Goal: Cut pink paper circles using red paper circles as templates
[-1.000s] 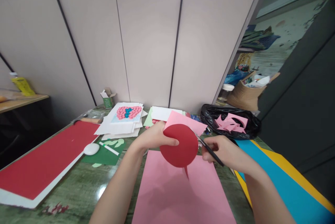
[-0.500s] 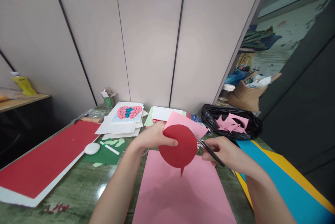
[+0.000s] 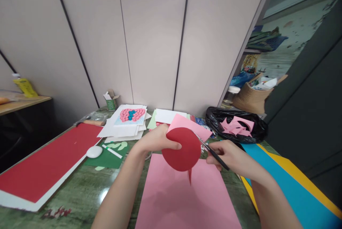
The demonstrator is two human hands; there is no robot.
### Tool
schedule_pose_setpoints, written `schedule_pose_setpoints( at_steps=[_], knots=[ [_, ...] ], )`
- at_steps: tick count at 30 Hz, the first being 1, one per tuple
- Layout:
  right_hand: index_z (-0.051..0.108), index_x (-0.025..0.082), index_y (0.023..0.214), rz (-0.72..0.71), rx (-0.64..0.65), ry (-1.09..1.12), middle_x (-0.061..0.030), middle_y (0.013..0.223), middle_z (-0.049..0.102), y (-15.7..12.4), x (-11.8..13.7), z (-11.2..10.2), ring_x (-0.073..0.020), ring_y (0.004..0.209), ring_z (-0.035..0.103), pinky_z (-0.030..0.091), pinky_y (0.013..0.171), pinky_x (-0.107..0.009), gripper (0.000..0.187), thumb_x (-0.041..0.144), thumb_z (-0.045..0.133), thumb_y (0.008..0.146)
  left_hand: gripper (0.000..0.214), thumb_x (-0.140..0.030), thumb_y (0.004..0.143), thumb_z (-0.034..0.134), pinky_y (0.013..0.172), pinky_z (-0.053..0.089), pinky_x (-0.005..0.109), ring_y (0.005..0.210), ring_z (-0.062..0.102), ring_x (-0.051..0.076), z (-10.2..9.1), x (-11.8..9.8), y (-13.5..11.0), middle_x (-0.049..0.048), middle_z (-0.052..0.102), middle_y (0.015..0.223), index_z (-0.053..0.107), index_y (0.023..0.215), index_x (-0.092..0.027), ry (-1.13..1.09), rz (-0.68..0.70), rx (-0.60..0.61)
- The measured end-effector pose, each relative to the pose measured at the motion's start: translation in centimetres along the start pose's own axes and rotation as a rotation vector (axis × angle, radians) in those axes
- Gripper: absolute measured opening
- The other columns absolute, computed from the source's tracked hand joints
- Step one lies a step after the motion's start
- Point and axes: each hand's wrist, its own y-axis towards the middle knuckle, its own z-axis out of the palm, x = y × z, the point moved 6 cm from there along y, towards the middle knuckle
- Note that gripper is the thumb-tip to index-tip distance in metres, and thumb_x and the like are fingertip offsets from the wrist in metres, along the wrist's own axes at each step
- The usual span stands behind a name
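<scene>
My left hand pinches a round red paper disc by its left edge and holds it up above a pink sheet on the table. My right hand is closed on the black handles of a pair of scissors, whose blades meet the disc's right edge. A thin red sliver hangs from the bottom of the disc.
A long red sheet on white board lies at the left, with a white oval object and green paper beside it. A stack of white cards lies behind. A black bag of pink scraps and blue and yellow sheets lie at the right.
The disc has turned slightly in my left hand. The hanging red sliver has shifted under its lower edge. The scissors stay at the right edge.
</scene>
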Motion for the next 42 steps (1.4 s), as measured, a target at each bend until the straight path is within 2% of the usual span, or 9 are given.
schedule_pose_setpoints(
  at_steps=[11,16,19,23,26,29,32,37,42],
  knots=[
    [0.046,0.017,0.062,0.002,-0.002,0.028,0.0025,0.059,0.049,0.0,-0.3,0.2,-0.011,0.055,0.042,0.029,0.049,-0.022,0.016,0.025,0.056,0.072,0.02,-0.027,0.06,0.062,0.054,0.043,0.025,0.067,0.06,0.019,0.0,0.3,0.1,0.0061,0.066,0.075,0.064,0.076,-0.013,-0.052,0.0,-0.034],
    [0.052,0.017,0.068,-0.02,0.066,0.021,0.0027,0.063,0.047,-0.7,-1.1,-1.1,-0.0115,0.059,0.04,0.03,0.052,-0.022,0.01,0.023,0.06,0.068,0.018,-0.028,0.058,0.064,0.052,0.042,0.025,0.062,0.058,0.018,-0.6,0.2,-0.1,0.0044,0.064,0.065,0.063,0.068,-0.014,-0.059,-0.005,-0.119],
    [0.054,0.017,0.074,-0.078,0.113,0.134,0.0013,0.065,0.049,-1.4,-1.4,-2.2,-0.0128,0.059,0.043,0.033,0.053,-0.023,0.014,0.028,0.062,0.069,0.016,-0.028,0.057,0.064,0.051,0.04,0.024,0.061,0.057,0.018,-0.8,0.1,-0.3,0.0039,0.062,0.062,0.062,0.066,-0.014,-0.053,-0.007,-0.126],
    [0.052,0.019,0.079,-0.216,-0.179,0.284,-0.0028,0.075,0.055,-1.6,-1.0,-4.4,-0.0169,0.067,0.05,0.04,0.062,-0.027,0.026,0.04,0.064,0.068,0.015,-0.028,0.056,0.063,0.046,0.035,0.023,0.054,0.052,0.015,0.0,0.0,-0.1,0.0013,0.057,0.057,0.058,0.061,-0.015,0.007,-0.016,-0.086],
    [0.05,0.021,0.086,-0.231,-0.348,0.287,-0.0065,0.093,0.057,-1.3,-0.4,-4.4,-0.0222,0.087,0.053,0.042,0.076,-0.031,0.032,0.034,0.07,0.065,0.018,-0.028,0.055,0.062,0.041,0.028,0.022,0.046,0.045,0.011,1.4,-0.3,0.4,-0.0021,0.048,0.049,0.048,0.05,-0.017,0.11,0.015,-0.02],
    [0.048,0.02,0.08,-0.209,-0.3,0.272,-0.0059,0.095,0.057,-0.6,0.2,-2.7,-0.0213,0.085,0.054,0.044,0.07,-0.029,0.031,0.028,0.072,0.063,0.035,-0.029,0.056,0.06,0.037,0.018,0.023,0.038,0.032,0.007,3.2,-0.7,0.9,-0.0054,0.033,0.042,0.03,0.043,-0.019,0.257,0.074,0.075],
    [0.048,0.019,0.075,-0.206,-0.275,0.245,-0.0009,0.082,0.055,-0.2,0.3,-1.7,-0.0163,0.075,0.052,0.042,0.063,-0.024,0.027,0.023,0.072,0.063,0.043,-0.031,0.057,0.06,0.035,0.012,0.025,0.035,0.025,0.006,4.2,-0.9,1.1,-0.0063,0.024,0.04,0.021,0.043,-0.02,0.353,0.09,0.124],
    [0.046,0.019,0.076,-0.201,-0.289,0.337,0.0042,0.069,0.047,0.3,-0.4,-1.1,-0.0092,0.058,0.042,0.034,0.049,-0.02,0.026,0.019,0.07,0.064,0.043,-0.03,0.058,0.059,0.034,0.01,0.025,0.035,0.022,0.005,4.5,-0.9,1.2,-0.0064,0.023,0.041,0.02,0.044,-0.019,0.372,0.104,0.138],
    [0.045,0.019,0.077,-0.2,-0.432,0.412,0.0029,0.075,0.047,0.0,-0.8,-1.8,-0.0093,0.061,0.042,0.034,0.05,-0.019,0.027,0.017,0.069,0.065,0.035,-0.029,0.06,0.058,0.034,0.015,0.023,0.039,0.03,0.006,3.9,-0.5,1.5,-0.0055,0.029,0.043,0.028,0.044,-0.019,0.244,0.089,0.062]
  ],
)
